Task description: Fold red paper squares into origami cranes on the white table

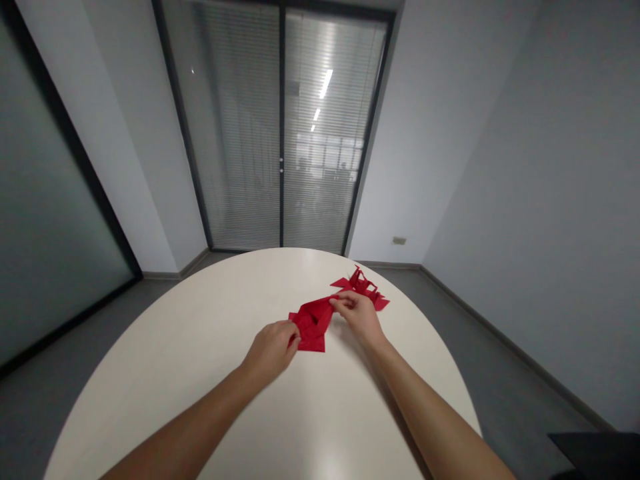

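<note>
A red sheet of folded paper (317,312) is raised partly off the table between my two hands, with other red paper (316,345) lying flat beneath it. My left hand (275,341) is closed at the left edge of the red paper, its fingertips partly hidden. Off to the right, my right hand (356,313) pinches the sheet's upper right corner between thumb and fingers. Just beyond that hand sits a group of folded red paper figures (361,283) with pointed tips, partly covered by it.
The round white table (200,347) carries all the paper. Behind it stand glass panels with blinds (250,133) and pale walls (540,167). A dark object (600,453) shows at the lower right corner, beyond the table's edge.
</note>
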Available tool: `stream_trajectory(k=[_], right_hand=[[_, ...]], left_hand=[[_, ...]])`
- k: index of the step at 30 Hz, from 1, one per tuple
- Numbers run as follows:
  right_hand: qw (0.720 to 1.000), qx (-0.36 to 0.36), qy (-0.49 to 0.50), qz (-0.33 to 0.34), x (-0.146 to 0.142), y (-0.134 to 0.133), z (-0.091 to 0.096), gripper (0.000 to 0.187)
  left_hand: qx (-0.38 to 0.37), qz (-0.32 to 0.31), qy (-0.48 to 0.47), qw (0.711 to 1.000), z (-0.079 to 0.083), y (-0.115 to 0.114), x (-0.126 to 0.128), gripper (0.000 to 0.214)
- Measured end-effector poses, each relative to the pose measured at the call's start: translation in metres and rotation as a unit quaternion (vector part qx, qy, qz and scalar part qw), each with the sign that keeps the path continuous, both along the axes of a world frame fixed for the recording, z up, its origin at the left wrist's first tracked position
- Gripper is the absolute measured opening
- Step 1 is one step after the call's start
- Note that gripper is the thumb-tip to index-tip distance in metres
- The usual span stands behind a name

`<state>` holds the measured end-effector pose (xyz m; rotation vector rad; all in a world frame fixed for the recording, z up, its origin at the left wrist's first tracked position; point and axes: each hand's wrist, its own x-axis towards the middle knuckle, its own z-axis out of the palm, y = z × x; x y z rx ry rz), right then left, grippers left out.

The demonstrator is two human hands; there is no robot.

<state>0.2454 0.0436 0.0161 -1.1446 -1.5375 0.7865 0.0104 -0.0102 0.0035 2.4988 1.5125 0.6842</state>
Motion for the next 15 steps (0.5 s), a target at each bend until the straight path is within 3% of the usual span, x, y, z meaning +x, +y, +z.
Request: stream_trajectory(k=[4, 10, 15], right_hand=[[1.0, -0.011, 0.014, -0.001, 0.005, 0.003, 0.0, 0.034], [0.998, 0.024, -0.043, 0.044, 0.003, 0.003, -0.006, 0.039], [0.995, -0.016, -0.034, 0.091, -0.008, -0.001, -0.015, 0.054]], left_hand=[[0.0, 0.0, 0.01, 1.0, -0.001, 0.0, 0.0, 0.015], [0.013, -0.009, 0.01, 1.0, -0.003, 0.001, 0.0, 0.016], [0.005, -0.028, 0.006, 1.0, 0.0, 0.002, 0.001, 0.016]])
